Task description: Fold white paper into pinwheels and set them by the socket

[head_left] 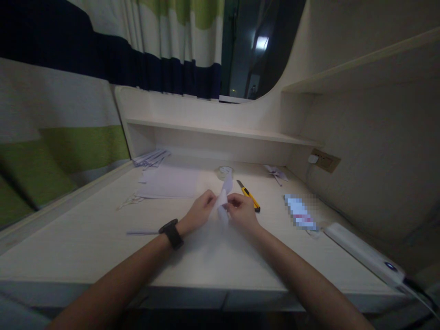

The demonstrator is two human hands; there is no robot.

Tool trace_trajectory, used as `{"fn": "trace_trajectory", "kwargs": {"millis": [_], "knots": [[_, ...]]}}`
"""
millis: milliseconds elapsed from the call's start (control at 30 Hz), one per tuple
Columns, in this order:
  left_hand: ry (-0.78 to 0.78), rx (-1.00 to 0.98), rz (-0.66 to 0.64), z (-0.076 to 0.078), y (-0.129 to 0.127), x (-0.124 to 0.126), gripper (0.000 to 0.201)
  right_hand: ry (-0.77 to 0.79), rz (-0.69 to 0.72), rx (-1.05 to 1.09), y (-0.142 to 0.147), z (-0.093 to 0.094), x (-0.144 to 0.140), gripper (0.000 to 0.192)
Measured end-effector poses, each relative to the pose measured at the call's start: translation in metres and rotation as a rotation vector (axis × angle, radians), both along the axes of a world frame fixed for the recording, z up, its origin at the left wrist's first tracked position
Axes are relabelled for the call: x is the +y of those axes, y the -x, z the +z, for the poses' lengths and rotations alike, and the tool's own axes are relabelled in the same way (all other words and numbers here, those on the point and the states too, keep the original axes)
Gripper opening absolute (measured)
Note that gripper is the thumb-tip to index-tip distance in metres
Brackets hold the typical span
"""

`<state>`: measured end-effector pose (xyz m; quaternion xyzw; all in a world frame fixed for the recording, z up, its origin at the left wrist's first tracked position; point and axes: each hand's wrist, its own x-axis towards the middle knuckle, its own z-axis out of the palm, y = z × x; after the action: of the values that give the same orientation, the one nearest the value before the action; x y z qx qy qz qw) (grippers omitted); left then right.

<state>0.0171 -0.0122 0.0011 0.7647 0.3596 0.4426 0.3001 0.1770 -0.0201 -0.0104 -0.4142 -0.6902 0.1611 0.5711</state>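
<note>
Both hands, left (201,211) and right (241,211), pinch a small folded paper (223,196) just above the table (103,238), partly creased and not yet finished, with more sheets (170,183) and a yellow knife (249,196) lying near.

1 head-worn view, forward and down, close over the desk (103,238)

The paper (223,195) is partly hidden by both hands' fingertips. At 3 o'clock, the packet (299,213) is blurred. At 5 o'clock, the edge cuts off the lamp's (364,252) cable.
</note>
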Motion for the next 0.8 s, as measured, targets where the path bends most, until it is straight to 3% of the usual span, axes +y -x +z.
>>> {"fn": "trace_trajectory", "kwargs": {"millis": [300, 567, 800], "knots": [[0.018, -0.061, 0.035, -0.005, 0.0, 0.007, 0.022, -0.204, -0.015, -0.114, 0.001, 0.01, -0.007, 0.013], [-0.025, -0.037, 0.045, 0.0, -0.002, 0.0, 0.027, -0.098, -0.023, -0.08, -0.003, 0.003, -0.001, 0.014], [-0.071, -0.05, 0.041, -0.001, 0.0, 0.001, 0.023, 0.112, 0.08, 0.179, 0.0, 0.0, 0.007, 0.01]]}}
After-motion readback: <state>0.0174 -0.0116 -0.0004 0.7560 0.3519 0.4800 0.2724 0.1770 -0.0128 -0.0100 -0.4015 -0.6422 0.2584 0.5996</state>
